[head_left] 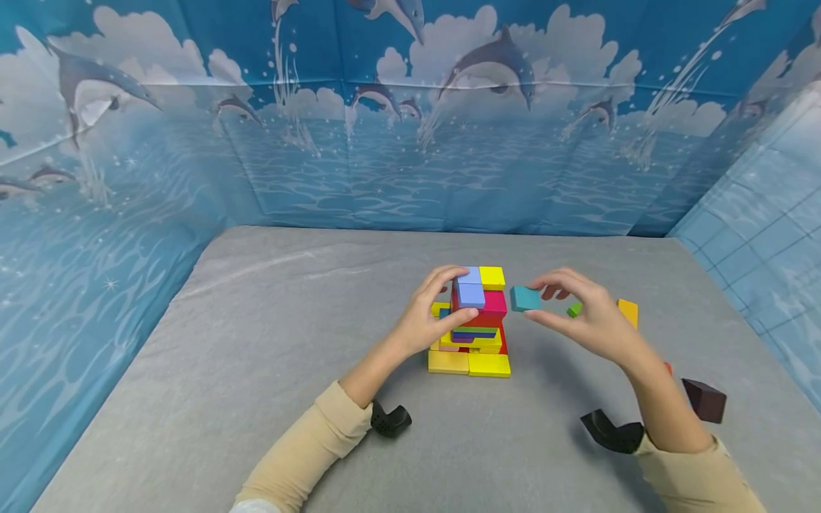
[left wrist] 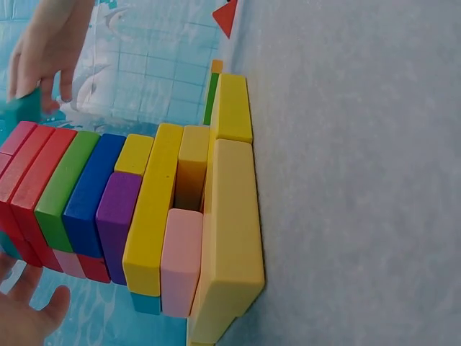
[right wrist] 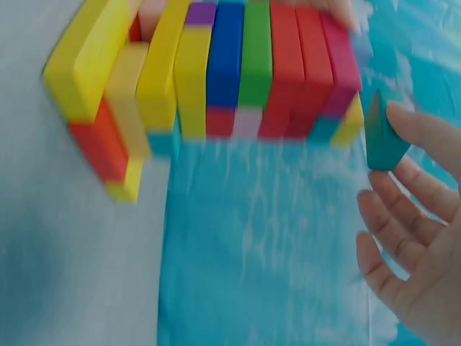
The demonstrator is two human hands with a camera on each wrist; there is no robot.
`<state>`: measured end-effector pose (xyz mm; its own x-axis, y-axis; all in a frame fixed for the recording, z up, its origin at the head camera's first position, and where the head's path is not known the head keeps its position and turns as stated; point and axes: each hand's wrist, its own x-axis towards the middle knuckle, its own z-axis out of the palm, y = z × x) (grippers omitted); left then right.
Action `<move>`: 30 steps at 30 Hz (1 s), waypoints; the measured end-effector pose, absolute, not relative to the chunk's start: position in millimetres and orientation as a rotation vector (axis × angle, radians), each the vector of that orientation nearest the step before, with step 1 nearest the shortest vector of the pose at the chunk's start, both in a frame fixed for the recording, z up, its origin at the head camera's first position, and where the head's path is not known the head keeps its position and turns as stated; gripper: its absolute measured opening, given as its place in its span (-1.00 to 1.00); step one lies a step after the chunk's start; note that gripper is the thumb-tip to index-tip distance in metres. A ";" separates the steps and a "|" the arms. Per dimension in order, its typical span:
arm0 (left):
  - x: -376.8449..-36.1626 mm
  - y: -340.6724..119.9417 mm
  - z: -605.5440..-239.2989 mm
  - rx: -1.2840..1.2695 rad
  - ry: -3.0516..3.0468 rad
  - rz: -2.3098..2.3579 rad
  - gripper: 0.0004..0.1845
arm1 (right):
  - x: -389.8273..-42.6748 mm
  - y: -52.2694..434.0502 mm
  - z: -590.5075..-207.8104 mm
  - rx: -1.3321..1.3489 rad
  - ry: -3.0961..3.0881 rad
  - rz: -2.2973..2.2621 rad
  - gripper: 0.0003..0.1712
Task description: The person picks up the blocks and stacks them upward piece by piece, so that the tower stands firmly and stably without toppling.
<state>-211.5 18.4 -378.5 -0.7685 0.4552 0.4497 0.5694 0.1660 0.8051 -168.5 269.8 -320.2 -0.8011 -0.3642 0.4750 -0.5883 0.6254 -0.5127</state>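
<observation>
Meanwhile, left hand (head_left: pixel 428 317) grips the block tower (head_left: pixel 473 324); right hand (head_left: pixel 586 313) pinches a teal block (head_left: pixel 524 298).

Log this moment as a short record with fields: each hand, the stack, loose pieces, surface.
left hand: grips the block stack near its top
right hand: pinches a teal block beside the stack top, apart from it
stack: layered coloured blocks, yellow at the base
loose pieces: green block, orange block, dark brown block
surface: grey table

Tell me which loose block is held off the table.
The teal block, pinched by the right hand; the dark brown block and orange block lie on the table.
</observation>
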 end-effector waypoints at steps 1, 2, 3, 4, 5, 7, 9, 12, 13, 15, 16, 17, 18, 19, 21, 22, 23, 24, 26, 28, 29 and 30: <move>-211.4 18.4 -378.5 -1.024 -2.313 -1.676 -0.39 | -169.0 264.1 -319.8 0.780 -2.523 0.980 -0.55; -211.4 18.5 -378.5 -1.024 -2.310 -1.676 -0.39 | -169.7 258.8 -319.4 0.789 -2.524 0.993 -0.56; -211.3 18.5 -378.5 -1.025 -2.307 -1.677 -0.39 | -170.2 254.5 -319.1 0.801 -2.521 1.002 -0.56; -211.3 18.5 -378.6 -1.026 -2.307 -1.677 -0.39 | -170.6 250.6 -318.8 0.813 -2.516 1.010 -0.56; -211.5 18.6 -378.8 -1.027 -2.308 -1.678 -0.39 | -171.0 247.4 -318.5 0.821 -2.511 1.017 -0.56; -211.5 18.7 -378.9 -1.031 -2.307 -1.682 -0.40 | -171.3 242.2 -318.1 0.834 -2.499 1.028 -0.56; -211.8 18.9 -379.2 -1.032 -2.306 -1.683 -0.40 | -171.7 238.9 -318.2 0.840 -2.489 1.032 -0.56; -212.0 19.1 -379.6 -1.033 -2.303 -1.683 -0.40 | -172.6 236.0 -318.9 0.835 -2.486 1.033 -0.56; -212.1 19.2 -379.5 -1.032 -2.304 -1.683 -0.41 | -173.2 235.6 -319.2 0.832 -2.489 1.030 -0.55; -212.3 19.5 -379.7 -1.029 -2.307 -1.686 -0.40 | -174.7 235.3 -319.9 0.828 -2.493 1.022 -0.53; -212.2 19.5 -379.4 -1.030 -2.307 -1.689 -0.41 | -175.6 235.4 -320.2 0.827 -2.494 1.018 -0.51; -212.1 19.5 -379.2 -1.028 -2.310 -1.689 -0.41 | -176.7 235.7 -320.5 0.825 -2.497 1.011 -0.50; -212.0 19.6 -378.9 -1.028 -2.312 -1.690 -0.40 | -177.9 236.0 -320.8 0.824 -2.499 1.007 -0.48; -211.9 19.6 -378.5 -1.027 -2.314 -1.690 -0.41 | -179.0 236.5 -321.2 0.822 -2.503 1.003 -0.46; -211.6 19.4 -378.1 -1.027 -2.316 -1.691 -0.40 | -181.1 237.8 -321.8 0.811 -2.515 0.996 -0.41; -211.4 19.3 -377.8 -1.028 -2.315 -1.692 -0.40 | -182.0 238.5 -322.1 0.806 -2.528 0.994 -0.38; -211.4 19.3 -377.7 -1.027 -2.316 -1.693 -0.40 | -182.8 239.3 -322.3 0.803 -2.541 0.999 -0.34; -211.4 19.3 -377.8 -1.027 -2.316 -1.696 -0.40 | -183.6 240.0 -322.3 0.803 -2.556 1.005 -0.31; -211.5 19.4 -377.7 -1.027 -2.315 -1.704 -0.41 | -185.0 241.7 -321.9 0.819 -2.585 1.043 -0.24; -211.4 19.6 -377.3 -1.028 -2.316 -1.710 -0.41 | -186.6 243.0 -321.2 0.859 -2.611 1.109 -0.19; -211.5 19.7 -377.3 -1.027 -2.318 -1.710 -0.41 | -187.4 243.9 -321.4 0.882 -2.619 1.147 -0.19; -211.5 19.7 -377.3 -1.026 -2.321 -1.709 -0.41 | -188.4 244.8 -321.6 0.906 -2.626 1.186 -0.19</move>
<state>-211.5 19.7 -377.3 -0.7722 0.4623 0.4359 0.5535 0.1526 0.8187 -188.4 244.8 -321.6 -0.8132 -0.4722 0.3401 -0.5673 0.5134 -0.6438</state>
